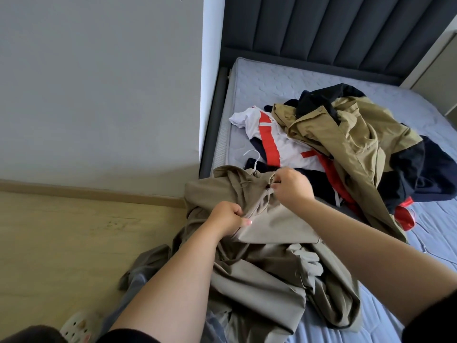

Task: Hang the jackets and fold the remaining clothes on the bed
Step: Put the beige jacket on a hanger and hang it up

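- The grey-beige jacket (267, 280) lies crumpled over the bed's (272, 78) left edge, and part of it hangs off toward the floor (74, 231).
- The left hand (228, 217) grips a fold of this jacket at the bed's edge.
- The right hand (291, 185) pinches the cloth near the collar, further onto the bed.
- A white hanger (253, 157) pokes its hook out of the collar.
- A tan-and-navy jacket (351, 134) partly covers a white-and-red jacket (262, 134) in the middle of the bed.

Arms (173, 280) are extended toward 12 o'clock; the jacket (259, 280) is gripped by the left hand (228, 217) and pinched by the right hand (291, 186), at its 2 o'clock.
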The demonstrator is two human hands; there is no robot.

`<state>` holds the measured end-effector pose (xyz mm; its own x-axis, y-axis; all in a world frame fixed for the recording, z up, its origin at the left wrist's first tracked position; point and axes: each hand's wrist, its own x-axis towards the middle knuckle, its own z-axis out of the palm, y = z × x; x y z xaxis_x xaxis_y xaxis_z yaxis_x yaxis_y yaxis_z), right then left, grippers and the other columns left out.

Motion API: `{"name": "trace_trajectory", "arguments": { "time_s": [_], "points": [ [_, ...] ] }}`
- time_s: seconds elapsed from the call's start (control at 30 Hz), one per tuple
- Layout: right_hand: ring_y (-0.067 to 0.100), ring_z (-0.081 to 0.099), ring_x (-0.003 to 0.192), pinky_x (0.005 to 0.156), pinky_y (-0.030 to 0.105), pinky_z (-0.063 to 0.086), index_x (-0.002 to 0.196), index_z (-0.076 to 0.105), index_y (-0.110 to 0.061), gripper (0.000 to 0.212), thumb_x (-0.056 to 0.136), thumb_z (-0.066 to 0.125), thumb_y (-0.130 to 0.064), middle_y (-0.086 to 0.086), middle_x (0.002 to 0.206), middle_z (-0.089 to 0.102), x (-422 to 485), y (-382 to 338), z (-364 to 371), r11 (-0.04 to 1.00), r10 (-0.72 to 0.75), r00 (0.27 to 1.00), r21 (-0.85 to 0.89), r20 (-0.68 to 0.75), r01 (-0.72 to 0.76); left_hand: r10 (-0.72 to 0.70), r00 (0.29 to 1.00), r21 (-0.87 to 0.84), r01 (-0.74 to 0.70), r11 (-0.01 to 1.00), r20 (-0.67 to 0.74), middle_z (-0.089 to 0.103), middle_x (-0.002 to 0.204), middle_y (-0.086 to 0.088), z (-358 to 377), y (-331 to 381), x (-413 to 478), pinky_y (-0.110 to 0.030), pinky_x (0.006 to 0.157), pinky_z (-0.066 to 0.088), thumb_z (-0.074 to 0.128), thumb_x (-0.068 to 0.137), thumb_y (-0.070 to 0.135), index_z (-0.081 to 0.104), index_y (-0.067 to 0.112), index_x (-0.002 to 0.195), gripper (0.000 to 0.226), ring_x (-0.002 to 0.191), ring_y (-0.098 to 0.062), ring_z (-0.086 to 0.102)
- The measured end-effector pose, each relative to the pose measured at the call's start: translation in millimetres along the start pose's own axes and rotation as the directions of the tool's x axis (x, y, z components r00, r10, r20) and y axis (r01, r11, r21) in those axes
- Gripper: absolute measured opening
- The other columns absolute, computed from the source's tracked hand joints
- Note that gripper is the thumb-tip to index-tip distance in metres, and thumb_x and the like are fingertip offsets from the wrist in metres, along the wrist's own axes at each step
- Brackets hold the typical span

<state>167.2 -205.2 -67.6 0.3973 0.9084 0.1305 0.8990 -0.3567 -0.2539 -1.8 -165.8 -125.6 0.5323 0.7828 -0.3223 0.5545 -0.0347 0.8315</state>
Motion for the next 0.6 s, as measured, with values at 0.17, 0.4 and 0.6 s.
{"name": "trace_trajectory", "arguments": {
  "time_s": [0.17, 0.4, 0.6],
  "points": [
    [0.030, 0.055, 0.079, 0.063, 0.029, 0.030, 0.080, 0.060, -0.006, 0.005, 0.085, 0.059, -0.008, 0.006, 0.092, 0.056, 10.0, 8.8, 4.9, 0.999, 0.013, 0.999, -0.041, -0.044, -0.015, 0.027, 0.999, -0.024, -0.026, 0.999, 0.021, 0.031, 0.051, 0.007, 3.5, 3.1, 0.4, -0.013, 0.041, 0.024, 0.074, 0.078, 0.019, 0.038, 0.018, 0.052, 0.044, 0.049, -0.008, 0.030],
    [0.028, 0.052, 0.083, 0.075, 0.033, 0.027, 0.081, 0.059, -0.011, 0.009, 0.089, 0.056, -0.014, 0.005, 0.093, 0.049, 17.9, -3.4, 29.9, 0.989, 0.102, 0.994, -0.103, -0.039, -0.105, -0.029, 0.999, -0.046, 0.031, 0.998, 0.040, 0.038, 0.055, 0.007, -0.1, -2.3, 11.3, -0.023, 0.051, 0.028, 0.073, 0.078, 0.021, 0.042, 0.019, 0.054, 0.039, 0.054, -0.010, 0.035],
    [0.029, 0.058, 0.091, 0.075, 0.032, 0.043, 0.080, 0.064, -0.005, 0.008, 0.084, 0.060, -0.009, 0.010, 0.092, 0.060, 31.8, 10.3, 41.0, 0.956, 0.202, 0.975, 0.196, 0.093, -0.217, -0.047, 0.998, -0.038, 0.045, 0.998, -0.041, 0.051, 0.061, 0.004, -0.3, -9.6, 24.2, -0.022, 0.053, 0.034, 0.070, 0.081, 0.028, 0.054, 0.017, 0.060, 0.029, 0.061, -0.011, 0.047]
  ]
}}
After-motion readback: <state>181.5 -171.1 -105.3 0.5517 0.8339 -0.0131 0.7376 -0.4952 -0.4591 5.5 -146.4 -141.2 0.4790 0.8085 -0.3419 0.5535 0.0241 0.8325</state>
